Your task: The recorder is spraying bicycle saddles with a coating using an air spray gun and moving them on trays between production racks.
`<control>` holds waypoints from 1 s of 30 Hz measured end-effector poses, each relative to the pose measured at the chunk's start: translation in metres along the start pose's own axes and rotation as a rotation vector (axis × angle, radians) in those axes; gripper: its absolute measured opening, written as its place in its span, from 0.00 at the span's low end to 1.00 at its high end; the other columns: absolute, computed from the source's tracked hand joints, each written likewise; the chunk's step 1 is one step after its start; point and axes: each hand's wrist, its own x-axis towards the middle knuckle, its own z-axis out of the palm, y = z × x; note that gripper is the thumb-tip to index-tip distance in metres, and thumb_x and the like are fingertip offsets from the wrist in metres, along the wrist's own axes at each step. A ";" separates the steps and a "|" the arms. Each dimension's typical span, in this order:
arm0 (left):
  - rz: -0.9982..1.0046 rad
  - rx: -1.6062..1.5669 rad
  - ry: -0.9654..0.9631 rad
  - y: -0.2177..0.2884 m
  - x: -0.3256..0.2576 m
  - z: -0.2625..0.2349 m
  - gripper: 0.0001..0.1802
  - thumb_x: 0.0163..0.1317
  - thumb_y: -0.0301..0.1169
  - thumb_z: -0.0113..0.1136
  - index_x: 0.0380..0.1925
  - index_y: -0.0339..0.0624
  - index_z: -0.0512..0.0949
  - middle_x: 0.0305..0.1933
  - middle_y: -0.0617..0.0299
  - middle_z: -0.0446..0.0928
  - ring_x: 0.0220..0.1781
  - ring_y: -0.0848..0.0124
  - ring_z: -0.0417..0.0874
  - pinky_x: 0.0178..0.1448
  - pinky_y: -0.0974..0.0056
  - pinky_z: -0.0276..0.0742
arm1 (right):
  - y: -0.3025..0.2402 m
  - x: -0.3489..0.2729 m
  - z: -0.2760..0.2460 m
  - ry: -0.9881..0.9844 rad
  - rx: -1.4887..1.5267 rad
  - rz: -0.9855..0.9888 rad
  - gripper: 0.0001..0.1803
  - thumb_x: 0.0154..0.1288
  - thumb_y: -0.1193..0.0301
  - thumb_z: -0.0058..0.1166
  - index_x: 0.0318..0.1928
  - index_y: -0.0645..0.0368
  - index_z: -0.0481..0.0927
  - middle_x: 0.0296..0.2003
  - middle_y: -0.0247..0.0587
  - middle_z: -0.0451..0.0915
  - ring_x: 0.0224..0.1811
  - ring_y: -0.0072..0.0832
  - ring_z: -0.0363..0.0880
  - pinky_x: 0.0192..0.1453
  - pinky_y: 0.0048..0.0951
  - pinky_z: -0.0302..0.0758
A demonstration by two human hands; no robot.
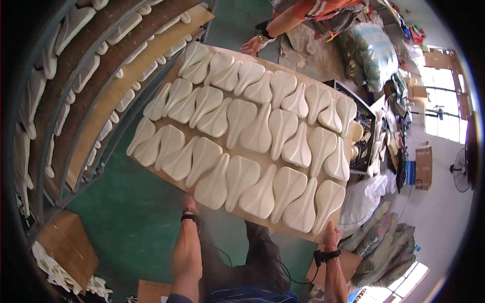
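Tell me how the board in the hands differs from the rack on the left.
The board is a single flat panel; the rack has several tiers in a metal frame. The left hand and right hand hold the board's near edge; neither touches the rack. Both bear pale bicycle-saddle-shaped pieces.

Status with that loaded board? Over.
Left hand, right hand at near edge of board. Pale saddle-shaped pieces in three rows. Co-worker's hand by far edge.

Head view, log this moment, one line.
board: three rows of cream saddle-shaped pieces | left hand: near edge, fingers hidden | right hand: gripping near right corner | co-worker's hand: by far edge
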 end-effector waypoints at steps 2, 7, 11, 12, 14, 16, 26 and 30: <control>0.011 0.111 0.097 0.028 0.010 -0.035 0.21 0.74 0.44 0.51 0.60 0.46 0.72 0.55 0.62 0.79 0.54 0.67 0.82 0.51 0.58 0.84 | -0.009 -0.050 0.027 -0.038 0.214 -0.009 0.25 0.67 0.55 0.61 0.25 0.66 0.80 0.22 0.26 0.74 0.24 0.16 0.65 0.26 0.29 0.63; 0.081 0.126 0.137 0.045 0.035 -0.071 0.21 0.72 0.41 0.54 0.60 0.42 0.73 0.54 0.62 0.80 0.53 0.65 0.82 0.53 0.60 0.82 | 0.024 -0.092 0.076 -0.023 0.201 0.057 0.24 0.68 0.56 0.60 0.23 0.63 0.79 0.19 0.24 0.72 0.21 0.15 0.64 0.23 0.27 0.61; 0.210 0.290 -0.079 0.066 0.076 -0.165 0.25 0.68 0.38 0.56 0.63 0.42 0.72 0.58 0.60 0.79 0.57 0.63 0.81 0.57 0.53 0.81 | 0.034 -0.123 0.113 -0.136 0.182 0.156 0.25 0.67 0.55 0.60 0.20 0.61 0.77 0.16 0.24 0.70 0.19 0.16 0.65 0.20 0.29 0.62; 0.247 0.273 -0.282 0.070 0.078 -0.192 0.27 0.66 0.36 0.58 0.64 0.41 0.72 0.61 0.57 0.78 0.61 0.60 0.80 0.62 0.50 0.80 | 0.019 -0.136 0.130 -0.125 0.085 0.210 0.25 0.67 0.54 0.60 0.19 0.60 0.77 0.15 0.24 0.69 0.18 0.17 0.65 0.20 0.30 0.63; 0.065 0.337 -0.193 0.090 0.088 -0.226 0.24 0.69 0.32 0.50 0.64 0.42 0.71 0.63 0.53 0.76 0.63 0.57 0.78 0.66 0.47 0.77 | 0.025 -0.146 0.150 -0.113 0.120 0.178 0.27 0.65 0.50 0.60 0.24 0.63 0.80 0.15 0.32 0.73 0.19 0.20 0.71 0.24 0.34 0.71; 0.113 0.335 -0.081 0.100 0.093 -0.248 0.22 0.71 0.40 0.54 0.60 0.41 0.75 0.60 0.56 0.79 0.61 0.57 0.80 0.64 0.50 0.79 | 0.030 -0.151 0.166 -0.117 0.267 0.142 0.29 0.63 0.48 0.60 0.28 0.66 0.82 0.18 0.38 0.78 0.22 0.25 0.75 0.28 0.36 0.74; -0.011 0.207 -0.077 0.109 0.145 -0.278 0.23 0.70 0.40 0.56 0.59 0.39 0.75 0.61 0.56 0.78 0.62 0.58 0.79 0.66 0.49 0.77 | 0.078 -0.121 0.262 -0.312 -0.180 0.091 0.24 0.66 0.52 0.54 0.35 0.64 0.84 0.27 0.54 0.84 0.30 0.45 0.86 0.35 0.43 0.79; 0.104 0.369 -0.330 0.118 0.171 -0.304 0.20 0.67 0.29 0.57 0.58 0.35 0.75 0.60 0.48 0.77 0.58 0.59 0.80 0.63 0.54 0.78 | 0.108 -0.078 0.322 -0.697 -0.819 -0.533 0.11 0.68 0.67 0.47 0.37 0.57 0.82 0.30 0.52 0.85 0.30 0.46 0.86 0.33 0.49 0.81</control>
